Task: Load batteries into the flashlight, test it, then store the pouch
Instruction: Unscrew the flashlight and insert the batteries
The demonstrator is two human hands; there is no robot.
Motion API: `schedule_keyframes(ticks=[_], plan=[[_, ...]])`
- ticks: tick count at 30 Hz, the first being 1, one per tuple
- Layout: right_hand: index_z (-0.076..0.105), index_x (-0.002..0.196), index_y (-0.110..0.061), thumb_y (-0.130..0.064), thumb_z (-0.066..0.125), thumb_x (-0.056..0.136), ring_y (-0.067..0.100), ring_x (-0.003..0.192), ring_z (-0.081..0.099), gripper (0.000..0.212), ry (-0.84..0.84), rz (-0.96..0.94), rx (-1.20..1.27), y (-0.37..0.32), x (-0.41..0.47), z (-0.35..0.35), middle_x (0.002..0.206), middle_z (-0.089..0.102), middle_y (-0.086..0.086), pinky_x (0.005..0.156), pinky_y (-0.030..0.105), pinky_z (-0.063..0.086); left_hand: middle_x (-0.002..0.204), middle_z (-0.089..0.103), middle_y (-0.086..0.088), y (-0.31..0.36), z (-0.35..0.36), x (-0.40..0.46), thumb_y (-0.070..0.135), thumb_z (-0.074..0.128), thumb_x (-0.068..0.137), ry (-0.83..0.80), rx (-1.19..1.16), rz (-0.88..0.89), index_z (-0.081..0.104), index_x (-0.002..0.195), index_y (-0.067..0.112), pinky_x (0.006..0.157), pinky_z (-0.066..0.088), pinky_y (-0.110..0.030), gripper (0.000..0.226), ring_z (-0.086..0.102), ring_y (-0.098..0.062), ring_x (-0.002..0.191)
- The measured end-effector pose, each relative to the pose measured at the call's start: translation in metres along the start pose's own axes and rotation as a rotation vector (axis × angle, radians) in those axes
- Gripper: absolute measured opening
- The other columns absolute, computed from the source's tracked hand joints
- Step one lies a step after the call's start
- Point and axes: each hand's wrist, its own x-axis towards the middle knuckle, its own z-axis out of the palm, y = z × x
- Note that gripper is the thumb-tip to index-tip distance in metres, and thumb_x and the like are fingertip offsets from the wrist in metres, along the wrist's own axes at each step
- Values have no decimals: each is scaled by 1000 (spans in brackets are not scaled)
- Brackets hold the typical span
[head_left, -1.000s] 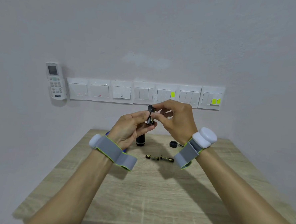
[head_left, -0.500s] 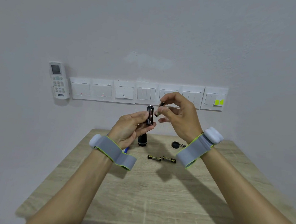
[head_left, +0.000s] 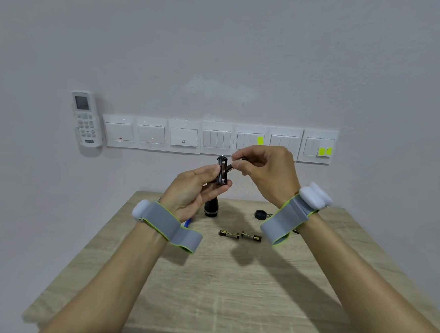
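My left hand holds a black battery holder upright above the table's far edge. My right hand pinches a small battery and tilts its tip against the holder's upper right side. Behind and below my left hand, the black flashlight body stands upright on the wooden table. Two loose batteries lie end to end in front of it. The black round cap lies to the right, near my right wrist. A bit of blue shows under my left wrist; the rest is hidden.
The table stands against a white wall with a row of light switches. A white remote hangs on the wall at the left. Both wrists wear grey straps with white sensors.
My right hand pulled back from the holder with a battery, then brought it in again to the holder's upper side. The left hand kept the holder upright.
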Motion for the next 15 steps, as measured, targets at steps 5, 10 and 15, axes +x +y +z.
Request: schedule_keyframes(ticks=[5,10,15], plan=[[76,92,-15,-9,75,78,1,62,60,15,-42,-74,-142,-5,1,3,77,65,-6,66,14,51,93,69,-14,-1,0,0,5,55,95,1,-4,0,62,115,-6,71,61,-28,24,73,-26,77],[68,90,-8,-4,82,67,13,62,65,27,-26,-26,-73,-12,6,1,77,73,4,68,20,57,91,70,-12,-2,0,-2,5,54,95,-19,14,-1,63,112,-5,72,61,-28,22,73,-25,77],[72,78,-3,-6,84,66,16,65,68,17,11,-105,-77,-9,2,6,71,72,9,66,26,58,91,68,-13,-4,-1,-2,5,52,96,-25,20,-2,62,113,-6,70,61,-27,23,74,-24,77]])
